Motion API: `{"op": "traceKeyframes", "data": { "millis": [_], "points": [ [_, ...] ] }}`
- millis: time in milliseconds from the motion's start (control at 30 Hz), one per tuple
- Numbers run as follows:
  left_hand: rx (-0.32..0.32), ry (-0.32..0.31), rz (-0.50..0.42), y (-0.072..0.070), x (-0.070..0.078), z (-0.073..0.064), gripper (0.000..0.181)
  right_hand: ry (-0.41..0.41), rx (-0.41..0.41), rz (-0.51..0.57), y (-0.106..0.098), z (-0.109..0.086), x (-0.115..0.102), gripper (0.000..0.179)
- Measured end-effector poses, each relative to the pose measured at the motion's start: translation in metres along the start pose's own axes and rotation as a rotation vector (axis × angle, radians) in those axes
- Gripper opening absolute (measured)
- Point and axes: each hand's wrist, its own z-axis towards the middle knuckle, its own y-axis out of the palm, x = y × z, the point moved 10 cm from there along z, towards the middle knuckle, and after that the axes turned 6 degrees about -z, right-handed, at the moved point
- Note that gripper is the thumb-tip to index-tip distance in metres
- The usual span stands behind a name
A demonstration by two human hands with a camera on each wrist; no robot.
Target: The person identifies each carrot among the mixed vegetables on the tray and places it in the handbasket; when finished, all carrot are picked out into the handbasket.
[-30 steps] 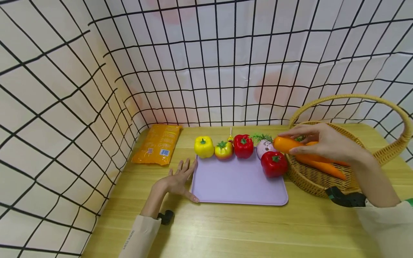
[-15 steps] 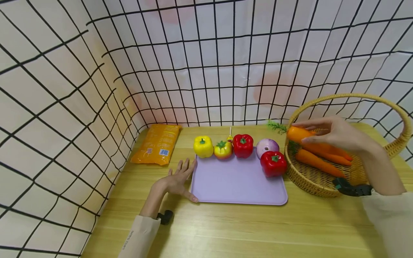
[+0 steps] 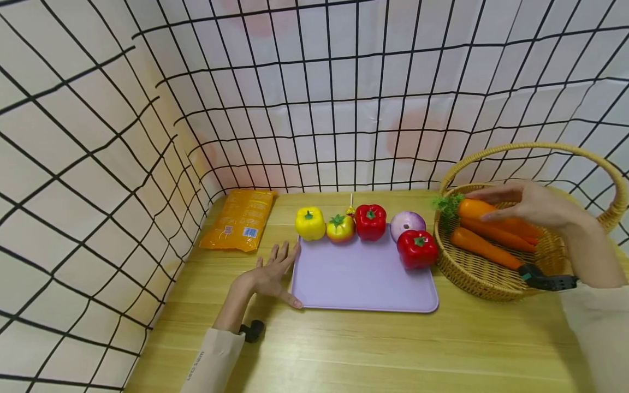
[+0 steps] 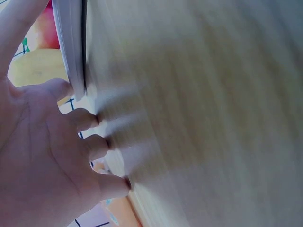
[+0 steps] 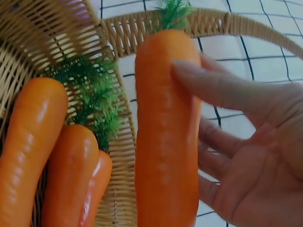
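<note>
Over the wicker basket (image 3: 462, 278) at the right, my right hand (image 3: 545, 206) holds a carrot (image 5: 165, 127) between thumb and fingers, its leafy green top (image 3: 447, 204) pointing left. Several other carrots (image 3: 484, 248) lie inside the basket below it. My left hand (image 3: 267, 277) rests with spread fingers at the left edge of the lilac tray (image 3: 361, 278), its fingertips (image 4: 118, 185) down on the wood. Along the tray's back edge are a yellow bell pepper (image 3: 310, 224), a tomato (image 3: 340, 229), a red bell pepper (image 3: 371, 222) and a purple onion (image 3: 407, 225). Another red bell pepper (image 3: 416, 249) sits at the right.
An orange packet (image 3: 241, 219) lies on the wooden table (image 3: 344, 355) at the back left. A small lollipop (image 3: 351, 207) is behind the tray. The basket's tall handle (image 3: 540, 146) arches above the right side. White grid-patterned cloth (image 3: 324, 82) encloses the back and left.
My right hand has moved right with the carrot, from beside the onion and red pepper to over the basket. The onion is uncovered in the head view. My left hand has stayed in place.
</note>
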Motion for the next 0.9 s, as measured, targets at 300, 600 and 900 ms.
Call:
{"op": "traceKeyframes", "data": {
  "millis": [300,600,900],
  "points": [
    [0.0,0.002,0.005,0.0,0.001,-0.001,0.142,0.129,-0.019,0.033,-0.004,-0.004,0.031,0.072],
    [-0.002,-0.006,0.005,0.0,-0.001,0.0,0.141,0.178,0.024,0.038,-0.009,-0.001,0.039,0.073],
    [0.0,-0.001,0.002,0.0,-0.001,0.001,0.142,0.082,-0.039,-0.008,0.011,0.009,0.025,0.054]
  ]
}}
